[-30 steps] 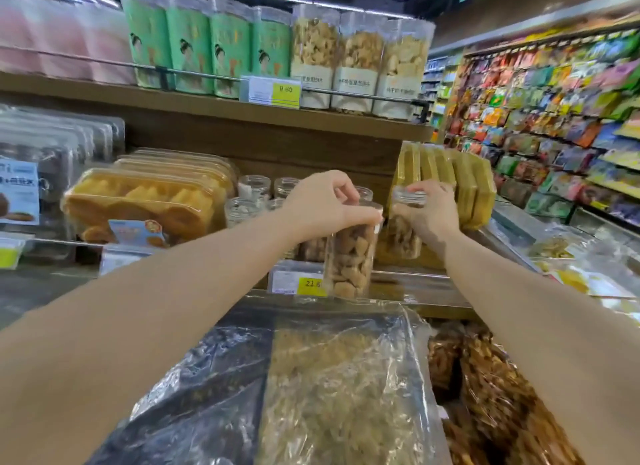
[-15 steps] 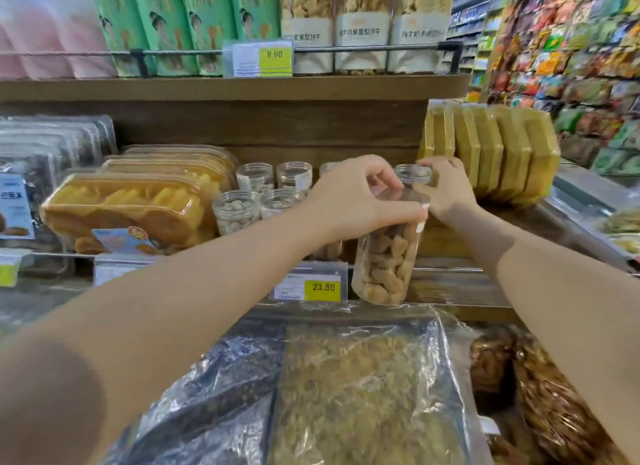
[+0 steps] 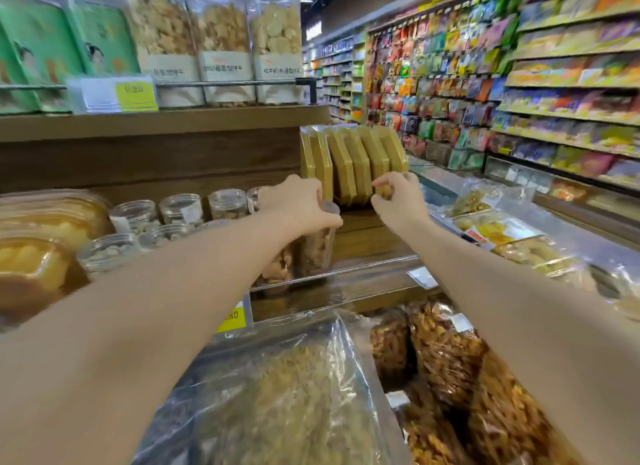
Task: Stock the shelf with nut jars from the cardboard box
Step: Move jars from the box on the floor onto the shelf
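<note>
1. The left hand (image 3: 298, 201) is gripping a nut jar (image 3: 317, 243) from above, its grip wrapping the lid, and the jar is standing at the front edge of the shelf (image 3: 367, 236), just behind the rail (image 3: 363, 262).
2. The right hand (image 3: 398, 196) is curling narrowly near the flat yellow packs (image 3: 349, 167); it seems to be pinching something small, but I cannot tell what, or whether it is touching the packs.
3. More jars (image 3: 180, 208) are sitting in rows toward the left end of the shelf. The held jar is standing right beside another at the front, so pushing it in carelessly is likely to be knocking that neighbour over.
4. Holding by the lid alone is risking a loose lid coming off and nuts spilling.
5. A jar tipping over the rail would be dropping onto the bagged snacks (image 3: 277, 395) below the front edge.
6. The leaning packs are looking unsteady; a nudge from the right hand could be toppling them.
7. The cardboard box is not showing here.
</note>
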`<state>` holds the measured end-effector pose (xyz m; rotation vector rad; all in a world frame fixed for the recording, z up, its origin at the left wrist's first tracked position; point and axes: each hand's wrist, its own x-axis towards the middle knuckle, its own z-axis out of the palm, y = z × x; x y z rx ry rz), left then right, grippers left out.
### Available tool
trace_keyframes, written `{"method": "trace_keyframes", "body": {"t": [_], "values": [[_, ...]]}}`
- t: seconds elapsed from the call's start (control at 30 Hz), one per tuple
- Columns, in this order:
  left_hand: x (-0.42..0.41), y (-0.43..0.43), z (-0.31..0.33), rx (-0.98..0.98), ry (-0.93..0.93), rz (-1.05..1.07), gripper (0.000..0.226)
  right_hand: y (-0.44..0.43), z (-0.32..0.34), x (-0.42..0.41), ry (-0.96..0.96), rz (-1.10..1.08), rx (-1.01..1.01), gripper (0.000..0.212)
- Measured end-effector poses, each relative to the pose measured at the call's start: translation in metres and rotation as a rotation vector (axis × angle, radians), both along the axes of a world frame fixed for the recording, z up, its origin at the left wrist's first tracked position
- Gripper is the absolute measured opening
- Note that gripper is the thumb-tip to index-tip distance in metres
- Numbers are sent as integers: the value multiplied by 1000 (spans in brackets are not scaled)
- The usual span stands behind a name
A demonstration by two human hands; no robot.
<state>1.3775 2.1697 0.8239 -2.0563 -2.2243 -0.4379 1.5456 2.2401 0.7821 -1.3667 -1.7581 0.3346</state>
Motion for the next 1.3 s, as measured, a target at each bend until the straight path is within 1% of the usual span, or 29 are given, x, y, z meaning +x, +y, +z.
{"method": "trace_keyframes", "body": {"t": [0.07, 0.13, 0.2, 0.23, 0.27, 0.33, 0.4, 0.43, 0.5, 0.63, 0.67, 0.73, 0.83, 0.97, 1.03, 1.1, 1.2, 1.3], "values": [[-3, 0, -8, -35, 21, 35, 56, -6, 0, 1, 6, 8, 11, 26], [-6, -3, -9, -51, 39, 61, 66, -14, 3, 1, -4, 19, 19, 27], [-3, -10, -4, -37, 110, 73, 76, -23, 10, 0, -31, 35, 24, 27], [-1, -17, 0, -8, 123, 64, 75, -30, 14, 0, -44, 38, 25, 28], [2, -25, 3, 25, 106, 43, 70, -37, 19, -1, -55, 33, 29, 27], [6, -44, 9, 75, 33, -22, 48, -56, 31, 0, -66, 23, 39, 23], [7, -67, 12, 35, -46, -99, 30, -79, 44, 0, -80, 19, 38, 19], [8, -80, 12, -23, -90, -142, 26, -92, 50, -1, -92, 16, 42, 19], [6, -108, 10, -138, -179, -222, 25, -123, 61, -5, -111, -9, 53, 20], [0, -171, 4, -208, -356, -344, 27, -198, 71, -18, -96, -51, 63, 14], [-1, -188, -1, -235, -403, -382, 23, -220, 70, -21, -73, -62, 68, 13], [1, -224, -14, -264, -423, -458, 17, -269, 63, -27, 24, -69, 64, 12], [5, -285, -40, -257, -418, -568, 28, -349, 40, -32, 155, -75, 20, 13], [13, -365, -80, -309, -459, -727, 20, -449, 3, -28, 295, -127, 31, 8], [23, -401, -105, -403, -541, -809, 15, -499, -17, -19, 373, -199, -1, 9], [37, -433, -131, -487, -547, -870, 7, -544, -40, -5, 487, -279, -49, 15], [66, -475, -170, -627, -548, -970, 11, -608, -79, 22, 584, -403, -128, 18], [98, -512, -199, -727, -556, -966, 10, -666, -110, 52, 657, -515, -181, 18]]}}
